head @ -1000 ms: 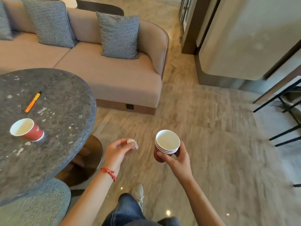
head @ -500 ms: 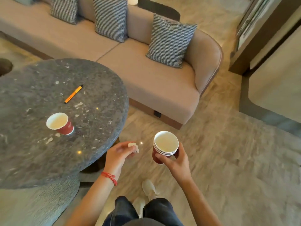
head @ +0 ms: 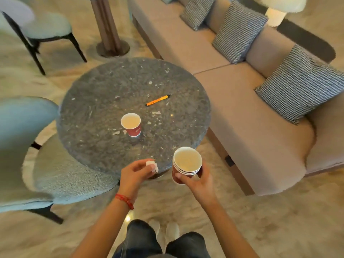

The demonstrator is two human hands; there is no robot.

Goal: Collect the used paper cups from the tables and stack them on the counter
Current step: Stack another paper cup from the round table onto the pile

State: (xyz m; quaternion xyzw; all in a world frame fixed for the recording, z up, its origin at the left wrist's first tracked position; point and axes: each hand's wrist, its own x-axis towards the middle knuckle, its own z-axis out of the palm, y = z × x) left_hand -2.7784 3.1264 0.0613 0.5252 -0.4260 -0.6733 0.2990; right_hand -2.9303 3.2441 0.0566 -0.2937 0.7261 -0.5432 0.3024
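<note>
A single red paper cup [head: 131, 124] with a white inside stands upright near the middle of the round dark stone table [head: 104, 94]. My right hand [head: 198, 180] grips a stack of nested red paper cups [head: 186, 165] just off the table's near right edge. My left hand [head: 136, 171] hovers over the table's near edge and pinches a small crumpled white paper scrap [head: 152, 165] between thumb and fingers. Both hands are nearer to me than the lone cup.
An orange pen [head: 157, 100] and small white scraps lie on the table. A beige sofa [head: 242, 101] with checked cushions runs along the right. Pale blue chairs [head: 28, 146] stand at the left, another table's pedestal [head: 109, 34] behind. My feet [head: 166, 233] are on beige carpet.
My view has swung left and I have stepped closer, so the table with the lone cup is now straight ahead. Both hands keep the same hold on the scrap and the cup stack.
</note>
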